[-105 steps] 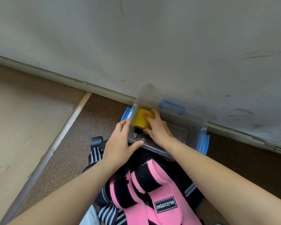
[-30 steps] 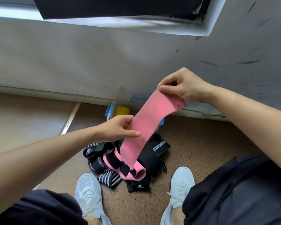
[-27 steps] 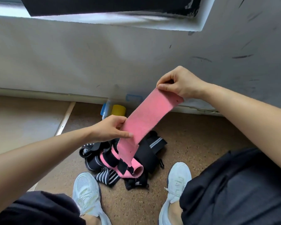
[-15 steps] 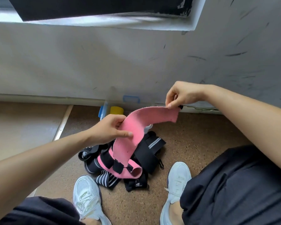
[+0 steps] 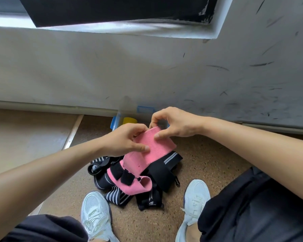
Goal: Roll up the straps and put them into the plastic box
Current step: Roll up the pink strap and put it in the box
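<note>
Pink strap (image 5: pixel 153 147) top edge pinched between left hand (image 5: pixel 124 140) and right hand (image 5: pixel 175 123) grip.

A scuffed, grey-white painted wall (image 5: pixel 147 70) meets a speckled brown cork-like floor (image 5: pixel 208 163); pale tan boards (image 5: pixel 24 133) lie left, a dark recessed opening (image 5: pixel 112 9) above.

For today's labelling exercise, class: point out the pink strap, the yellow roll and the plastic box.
pink strap (image 5: pixel 157 151): head view, middle of its flat face.
yellow roll (image 5: pixel 129 120): head view, its visible side.
plastic box (image 5: pixel 113 123): head view, blue latch at its left end.
</note>
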Motion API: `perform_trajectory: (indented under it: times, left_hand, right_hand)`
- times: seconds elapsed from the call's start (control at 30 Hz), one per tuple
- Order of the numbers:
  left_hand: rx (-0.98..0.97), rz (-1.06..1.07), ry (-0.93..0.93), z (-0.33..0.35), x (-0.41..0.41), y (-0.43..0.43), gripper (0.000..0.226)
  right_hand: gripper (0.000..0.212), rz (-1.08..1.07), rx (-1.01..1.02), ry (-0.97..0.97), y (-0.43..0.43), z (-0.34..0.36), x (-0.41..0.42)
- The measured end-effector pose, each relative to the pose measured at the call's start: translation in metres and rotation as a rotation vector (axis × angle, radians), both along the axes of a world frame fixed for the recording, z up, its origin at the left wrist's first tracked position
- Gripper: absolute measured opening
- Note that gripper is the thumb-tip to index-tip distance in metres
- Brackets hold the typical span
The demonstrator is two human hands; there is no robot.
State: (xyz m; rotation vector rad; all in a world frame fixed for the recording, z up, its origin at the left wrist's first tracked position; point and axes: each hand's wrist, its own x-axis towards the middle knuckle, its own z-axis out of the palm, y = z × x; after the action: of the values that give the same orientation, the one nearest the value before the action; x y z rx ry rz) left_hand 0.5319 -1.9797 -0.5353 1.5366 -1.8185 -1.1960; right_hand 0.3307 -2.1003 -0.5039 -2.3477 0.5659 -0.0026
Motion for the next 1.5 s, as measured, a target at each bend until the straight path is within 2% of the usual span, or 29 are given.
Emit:
perform_trajectory:
  times: [0.13, 0.33, 0.57, 0.7, 0.8, 0.9, 0.97, 1.03, 1.2, 1.3, 1.4, 1.5]
  left_hand:
    - [0.062, 0.047, 0.09, -0.004, 0.002, 0.001, 0.023]
    - [0.053, 0.065, 0.177, -0.009, -0.005, 0.001, 0.035]
    - [0.099, 0.141, 0.056, -0.019, 0.005, 0.001, 0.032]
    - [0.055, 0.215, -0.029, -0.021, 0.008, 0.002, 0.043]
    - [0.036, 0.334, -0.021, -0.021, 0.009, -0.001, 0.021]
    - [0.052, 0.429, 0.015, -0.018, 0.005, -0.005, 0.019]
    - [0.09, 0.454, 0.084, -0.012, -0.001, -0.006, 0.019]
    - [0.109, 0.461, 0.138, -0.004, -0.006, -0.01, 0.017]
    - [0.165, 0.525, 0.287, 0.01, -0.011, -0.016, 0.013]
    - [0.202, 0.556, 0.37, 0.012, -0.01, -0.015, 0.016]
    - [0.227, 0.572, 0.468, 0.016, -0.012, -0.013, 0.018]
    - [0.244, 0.549, 0.546, 0.02, -0.017, -0.011, 0.023]
  right_hand:
    - [0.016, -0.053, -0.012, -0.051, -0.005, 0.009, -0.004]
    - [0.01, -0.107, -0.031, -0.144, -0.019, 0.039, -0.02]
    - [0.011, -0.316, -0.123, -0.244, -0.059, 0.067, -0.051]
    - [0.012, -0.357, -0.239, -0.087, -0.082, 0.066, -0.071]
    - [0.014, -0.332, -0.278, 0.197, -0.098, 0.06, -0.088]
    - [0.016, -0.302, -0.304, 0.432, -0.102, 0.044, -0.095]
    - [0.015, -0.263, -0.319, 0.497, -0.095, 0.033, -0.088]
    - [0.016, -0.203, -0.278, 0.386, -0.078, 0.025, -0.073]
    - [0.037, -0.091, -0.094, -0.221, 0.0, 0.004, -0.027]
    - [0.046, -0.005, -0.215, -0.481, 0.036, -0.014, -0.014]
    - [0.044, 0.028, -0.373, -0.602, 0.047, -0.026, -0.004]
    - [0.031, 0.045, -0.506, -0.674, 0.046, -0.029, 0.003]
